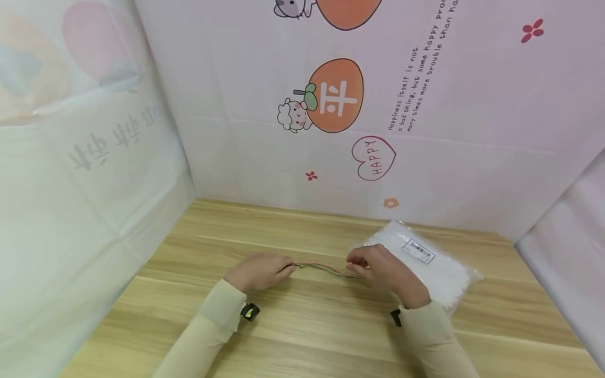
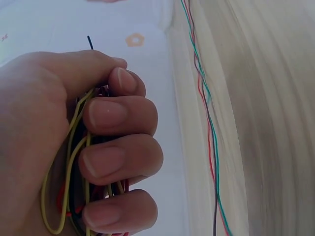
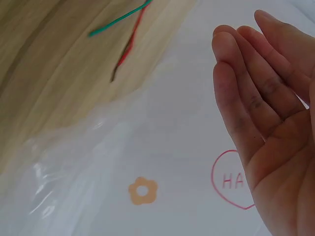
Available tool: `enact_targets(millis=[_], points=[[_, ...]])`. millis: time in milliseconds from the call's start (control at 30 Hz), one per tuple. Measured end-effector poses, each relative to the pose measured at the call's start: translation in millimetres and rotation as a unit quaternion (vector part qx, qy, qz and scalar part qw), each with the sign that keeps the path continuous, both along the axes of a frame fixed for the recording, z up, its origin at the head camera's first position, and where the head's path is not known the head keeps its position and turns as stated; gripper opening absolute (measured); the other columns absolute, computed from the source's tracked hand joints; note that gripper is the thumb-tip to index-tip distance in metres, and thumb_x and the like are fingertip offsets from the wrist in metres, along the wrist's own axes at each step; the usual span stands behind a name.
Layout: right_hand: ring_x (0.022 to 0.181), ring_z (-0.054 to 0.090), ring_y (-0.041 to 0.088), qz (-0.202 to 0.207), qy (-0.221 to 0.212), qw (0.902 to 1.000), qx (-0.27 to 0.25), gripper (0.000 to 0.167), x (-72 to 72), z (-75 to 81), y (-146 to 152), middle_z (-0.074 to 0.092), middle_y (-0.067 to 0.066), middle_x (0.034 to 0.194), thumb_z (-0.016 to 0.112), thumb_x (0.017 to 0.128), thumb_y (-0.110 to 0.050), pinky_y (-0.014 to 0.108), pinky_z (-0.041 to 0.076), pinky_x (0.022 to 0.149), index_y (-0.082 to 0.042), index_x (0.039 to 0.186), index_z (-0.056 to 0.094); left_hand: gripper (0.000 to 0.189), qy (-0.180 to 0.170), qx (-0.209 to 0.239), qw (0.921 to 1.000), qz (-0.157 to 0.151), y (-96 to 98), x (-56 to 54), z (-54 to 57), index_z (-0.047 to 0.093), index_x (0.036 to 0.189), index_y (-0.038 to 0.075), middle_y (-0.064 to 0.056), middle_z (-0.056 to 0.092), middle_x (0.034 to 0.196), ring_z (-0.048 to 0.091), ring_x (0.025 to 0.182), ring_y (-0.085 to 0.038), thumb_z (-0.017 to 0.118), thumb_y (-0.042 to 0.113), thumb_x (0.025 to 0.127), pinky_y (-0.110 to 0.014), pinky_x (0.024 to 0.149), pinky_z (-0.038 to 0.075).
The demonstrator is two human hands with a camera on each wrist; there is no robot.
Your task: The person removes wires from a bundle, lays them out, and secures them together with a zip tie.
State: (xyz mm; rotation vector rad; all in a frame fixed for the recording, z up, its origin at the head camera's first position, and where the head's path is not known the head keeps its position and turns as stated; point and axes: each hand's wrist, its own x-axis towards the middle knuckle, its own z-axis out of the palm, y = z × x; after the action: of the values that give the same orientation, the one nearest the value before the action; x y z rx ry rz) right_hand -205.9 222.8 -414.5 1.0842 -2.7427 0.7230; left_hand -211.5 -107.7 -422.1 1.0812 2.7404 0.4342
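My left hand (image 1: 262, 270) grips a folded bundle of thin wires, with its fingers curled round them. In the left wrist view, yellow wire loops (image 2: 47, 201) stick out beside the palm, with red and black strands among them. From this hand a loosely twisted strand of red, green and dark wires (image 1: 321, 266) runs across to the right. My right hand (image 1: 385, 270) is over the strand's far end, fingers slightly bent and holding nothing. In the right wrist view, the green wire end (image 3: 115, 23) and the red wire (image 3: 132, 42) lie apart from its fingers.
A clear plastic bag (image 1: 446, 281) with white contents and a barcode label (image 1: 418, 251) lies behind and beside my right hand. The wooden table (image 1: 293, 336) is bordered by a printed white sheet (image 1: 264, 157) at the back and sheets at both sides.
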Motion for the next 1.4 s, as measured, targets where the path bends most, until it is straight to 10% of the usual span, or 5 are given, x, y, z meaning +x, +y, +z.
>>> enact_targets(millis=[667,867,1400], points=[[0.079,0.072,0.003,0.066,0.007,0.9972,-0.035,0.012,13.4,6.5,-51,0.08,0.0,0.088,0.073,0.101,-0.018,0.021,0.06,0.071,-0.008,0.097,0.08,0.03,-0.018,0.003,0.9991,-0.038,47.3,6.5,-6.2,0.068,0.107,0.012,0.008,0.044,0.072,0.044,0.067,-0.006,0.043,0.025,0.115,-0.026,0.07,0.042],[0.08,0.073,0.004,0.077,0.009,0.9965,-0.03,0.008,13.1,3.7,-54,0.081,0.001,0.091,0.075,0.098,-0.013,0.021,0.06,0.072,-0.007,0.099,0.08,0.036,-0.005,0.002,0.9991,-0.043,49.5,9.5,-6.3,0.067,0.138,0.018,0.005,0.074,0.113,0.061,0.089,-0.006,0.042,0.029,0.115,-0.029,0.089,0.055],[0.082,0.076,0.011,0.091,-0.031,0.9951,-0.022,0.014,15.6,4.5,-57,0.081,0.009,0.095,0.078,0.091,0.003,0.019,0.06,0.075,-0.001,0.103,0.08,0.04,-0.002,-0.008,0.9989,-0.047,54.5,11.2,-6.0,0.06,0.149,0.018,0.003,0.068,0.143,0.068,0.122,-0.011,0.041,0.03,0.116,-0.034,0.106,0.055]])
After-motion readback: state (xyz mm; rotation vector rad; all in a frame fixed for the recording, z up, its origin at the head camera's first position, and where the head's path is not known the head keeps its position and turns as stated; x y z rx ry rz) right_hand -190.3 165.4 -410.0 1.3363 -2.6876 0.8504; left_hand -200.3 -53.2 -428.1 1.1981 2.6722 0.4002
